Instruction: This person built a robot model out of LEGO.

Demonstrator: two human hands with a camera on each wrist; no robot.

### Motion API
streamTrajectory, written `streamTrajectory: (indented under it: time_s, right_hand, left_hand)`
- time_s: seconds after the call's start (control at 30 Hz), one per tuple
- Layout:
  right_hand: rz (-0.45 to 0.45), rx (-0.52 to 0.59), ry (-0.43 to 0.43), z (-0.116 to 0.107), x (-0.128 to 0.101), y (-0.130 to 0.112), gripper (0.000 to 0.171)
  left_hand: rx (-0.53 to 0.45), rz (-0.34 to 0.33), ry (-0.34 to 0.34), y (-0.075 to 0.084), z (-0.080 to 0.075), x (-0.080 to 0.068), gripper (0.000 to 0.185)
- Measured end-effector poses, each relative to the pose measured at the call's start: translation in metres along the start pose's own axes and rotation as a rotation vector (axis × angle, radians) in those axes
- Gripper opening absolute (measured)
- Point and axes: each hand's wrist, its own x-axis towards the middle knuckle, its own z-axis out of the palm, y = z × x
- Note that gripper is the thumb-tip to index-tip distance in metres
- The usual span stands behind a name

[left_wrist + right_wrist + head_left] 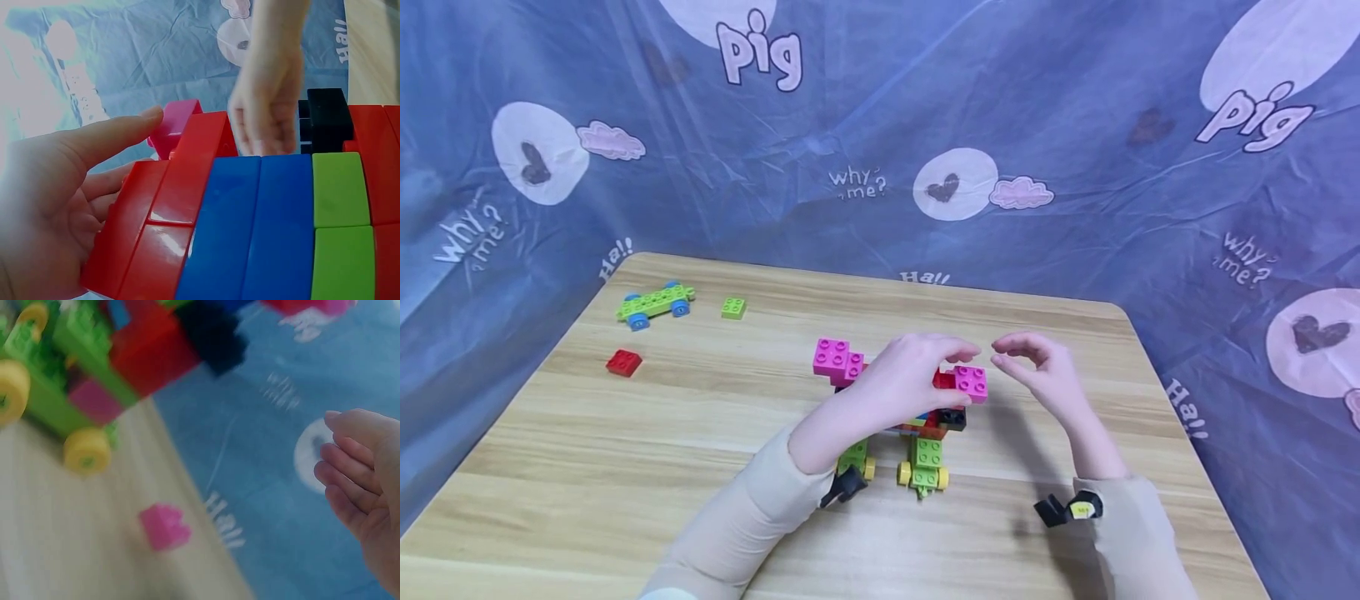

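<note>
1. I see my left hand (898,379) gripping the brick model (917,417) at mid-table (625,467); my right hand (1045,371) hovers empty, fingers loosely curled, just beside it.
2. The model's wheeled end points toward me, its long axis running near-to-far.

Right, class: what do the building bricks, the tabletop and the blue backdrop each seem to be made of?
Building bricks: probably moulded plastic, glossy; the left wrist view shows bright highlights on smooth red and blue faces.
Tabletop: wood or a wood-look laminate, matt; pale with streaky grain lines.
Blue backdrop: thin cloth or non-woven sheet, judging by its creases and printed words.
</note>
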Motion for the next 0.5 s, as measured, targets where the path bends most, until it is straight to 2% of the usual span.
streamTrajectory:
  time_s: [0.17, 0.3, 0.5]
  right_hand:
    - [0.088, -0.056, -0.068, 0.002, 0.004, 0.021, 0.022]
    - [0.090, -0.053, -0.133, 0.006, 0.007, 0.034, 0.028]
    - [0.096, -0.110, -0.258, 0.011, 0.013, 0.049, 0.038]
  left_hand:
    - [-0.011, -0.005, -0.014, -0.003, 0.002, 0.002, 0.051]
    - [-0.025, -0.010, -0.018, -0.006, 0.003, 0.003, 0.051]
    - [-0.023, -0.021, -0.002, -0.008, 0.003, 0.002, 0.052]
